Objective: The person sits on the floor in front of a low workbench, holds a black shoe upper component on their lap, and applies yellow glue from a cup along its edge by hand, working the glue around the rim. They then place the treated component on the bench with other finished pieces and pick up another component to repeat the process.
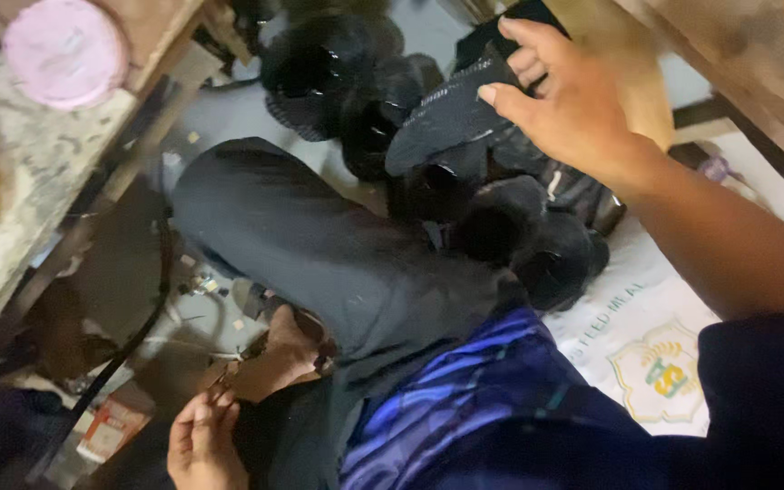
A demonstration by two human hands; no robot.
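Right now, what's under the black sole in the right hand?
Under the black sole gripped by the right hand: a pile of black shoe parts, lying partly on a white printed sack. The floor beneath the pile is covered.

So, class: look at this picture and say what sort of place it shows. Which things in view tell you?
Probably a small shoemaking or shoe-repair workshop, worked from the floor. The right hand grips a black shoe sole above a pile of black shoe parts; a worn, stained workbench stands beside it, with scraps littering the floor.
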